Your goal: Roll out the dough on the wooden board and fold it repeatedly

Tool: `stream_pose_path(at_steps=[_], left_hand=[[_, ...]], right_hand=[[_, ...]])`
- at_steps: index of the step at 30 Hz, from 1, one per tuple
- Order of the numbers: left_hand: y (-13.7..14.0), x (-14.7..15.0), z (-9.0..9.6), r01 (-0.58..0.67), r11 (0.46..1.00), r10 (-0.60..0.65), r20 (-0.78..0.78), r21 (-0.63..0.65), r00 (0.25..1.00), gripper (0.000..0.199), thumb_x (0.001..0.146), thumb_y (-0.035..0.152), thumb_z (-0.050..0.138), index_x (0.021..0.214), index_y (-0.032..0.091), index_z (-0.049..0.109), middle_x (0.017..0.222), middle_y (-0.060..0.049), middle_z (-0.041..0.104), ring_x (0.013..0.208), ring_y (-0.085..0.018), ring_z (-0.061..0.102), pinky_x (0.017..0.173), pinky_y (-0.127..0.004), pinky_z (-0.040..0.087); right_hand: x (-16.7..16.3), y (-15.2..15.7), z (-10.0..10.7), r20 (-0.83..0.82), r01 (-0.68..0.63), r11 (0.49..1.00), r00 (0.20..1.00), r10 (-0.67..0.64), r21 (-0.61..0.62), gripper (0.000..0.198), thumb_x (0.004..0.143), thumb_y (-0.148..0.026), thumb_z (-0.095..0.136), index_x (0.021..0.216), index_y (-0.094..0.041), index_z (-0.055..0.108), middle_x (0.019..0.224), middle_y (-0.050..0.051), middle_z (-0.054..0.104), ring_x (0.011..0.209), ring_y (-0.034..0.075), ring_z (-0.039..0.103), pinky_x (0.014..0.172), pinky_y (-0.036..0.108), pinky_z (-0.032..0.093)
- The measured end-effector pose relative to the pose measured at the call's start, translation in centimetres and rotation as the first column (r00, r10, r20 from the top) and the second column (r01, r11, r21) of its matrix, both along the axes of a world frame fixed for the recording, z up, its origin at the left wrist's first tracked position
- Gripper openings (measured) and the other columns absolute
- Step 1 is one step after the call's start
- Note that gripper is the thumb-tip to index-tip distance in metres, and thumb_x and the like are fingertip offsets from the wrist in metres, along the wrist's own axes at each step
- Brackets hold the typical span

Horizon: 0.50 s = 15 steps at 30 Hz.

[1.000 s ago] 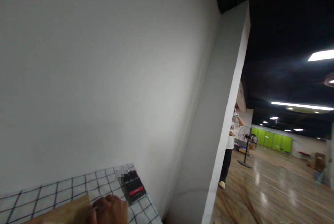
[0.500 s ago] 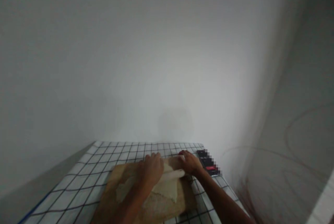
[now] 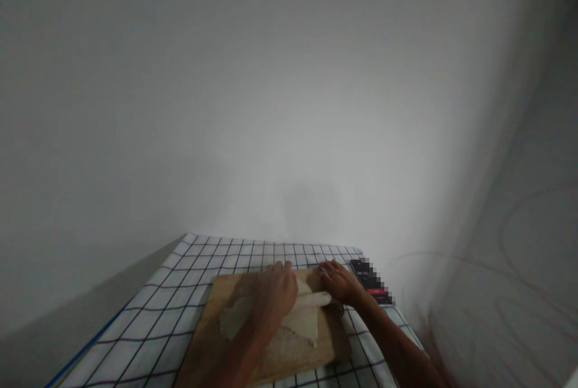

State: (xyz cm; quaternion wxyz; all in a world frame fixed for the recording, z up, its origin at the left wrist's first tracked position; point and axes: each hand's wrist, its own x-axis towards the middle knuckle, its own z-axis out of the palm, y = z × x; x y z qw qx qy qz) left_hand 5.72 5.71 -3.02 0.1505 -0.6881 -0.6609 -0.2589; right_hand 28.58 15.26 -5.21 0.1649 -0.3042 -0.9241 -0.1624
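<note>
A thin sheet of pale dough [image 3: 301, 322] lies on a wooden board [image 3: 203, 322]. Across it runs a raised pale roll [image 3: 316, 299], its rounded right end by my right wrist. Whether this is rolled-up dough or dough around a pin, I cannot tell. My left hand [image 3: 277, 288] is closed over the roll's left part, fingers curled at the far side, hiding what lies beneath. On the right, my right hand [image 3: 338, 281] bends its fingers down at the dough's far right edge. What its fingertips grip is hidden.
The board rests on a white tablecloth [image 3: 174, 294] with dark grid lines. A dark, partly pixelated flat item [image 3: 370, 276] with a red band lies at the right edge, beside my right forearm. A pale wall [image 3: 280, 135] rises behind the table.
The view has shifted, so the table and board sit further right and slightly higher in the picture. Both hands remain over the dough, with little visible change in their hold.
</note>
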Motion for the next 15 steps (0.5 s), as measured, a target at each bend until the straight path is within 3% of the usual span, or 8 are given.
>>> stream_pose_path(at_steps=[5, 8, 15], left_hand=[[-0.7, 0.6, 0.2, 0.041, 0.999, -0.042, 0.039, 0.022, 0.998, 0.027, 0.095, 0.023, 0.047, 0.109, 0.019, 0.069, 0.102, -0.012, 0.069, 0.101, -0.030, 0.062, 0.086, -0.045, 0.045], [-1.6, 0.8, 0.0, 0.073, 0.996, -0.075, 0.056, 0.042, 0.996, 0.027, 0.095, 0.024, 0.049, 0.111, 0.019, 0.069, 0.105, -0.012, 0.070, 0.104, -0.030, 0.062, 0.092, -0.046, 0.046], [-4.4, 0.8, -0.8, 0.147, 0.989, -0.146, 0.080, -0.006, 0.986, 0.037, 0.099, 0.027, 0.043, 0.130, 0.018, 0.063, 0.131, -0.014, 0.065, 0.126, -0.032, 0.057, 0.107, -0.050, 0.043]], right_hand=[[1.7, -3.2, -1.6, -0.016, 0.190, 0.966, 0.982, -0.190, 0.174, 0.030, 0.098, -0.016, 0.045, 0.119, -0.021, 0.066, 0.130, 0.012, 0.068, 0.123, 0.029, 0.062, 0.099, 0.046, 0.054], [2.2, -5.6, -2.1, -0.054, 0.270, 0.945, 0.963, -0.265, 0.186, 0.031, 0.099, -0.017, 0.043, 0.120, -0.023, 0.065, 0.131, 0.009, 0.068, 0.124, 0.029, 0.061, 0.099, 0.044, 0.055], [3.8, -9.4, -4.1, -0.078, 0.139, 0.962, 0.989, -0.124, 0.235, 0.038, 0.095, -0.015, 0.050, 0.131, -0.024, 0.058, 0.141, 0.014, 0.060, 0.132, 0.032, 0.055, 0.101, 0.050, 0.055]])
